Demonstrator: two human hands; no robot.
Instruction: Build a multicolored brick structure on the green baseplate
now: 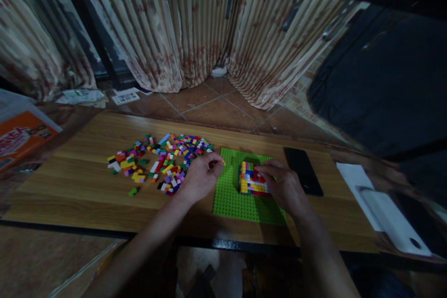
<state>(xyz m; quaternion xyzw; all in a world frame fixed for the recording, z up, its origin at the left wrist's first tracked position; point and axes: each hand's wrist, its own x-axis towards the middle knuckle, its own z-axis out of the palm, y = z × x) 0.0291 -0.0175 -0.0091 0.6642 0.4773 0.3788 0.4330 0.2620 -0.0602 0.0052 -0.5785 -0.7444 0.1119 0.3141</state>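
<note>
My left hand is closed in a pinch on a small yellow brick, held over the left edge of a green studded baseplate. A low block built of many-coloured toy bricks sits on the baseplate, with yellow, blue, red and white showing on top. My right hand reaches over the block from the right, thumb and fingers pinched at its upper side. Red shows by those fingertips, but whether they grip a separate brick is hidden. The hand covers the block's right part.
Loose coloured bricks lie spread left of the baseplate on the wooden table, with a green brick apart from them. A black phone lies to the right. An orange box stands far left; striped curtains hang behind.
</note>
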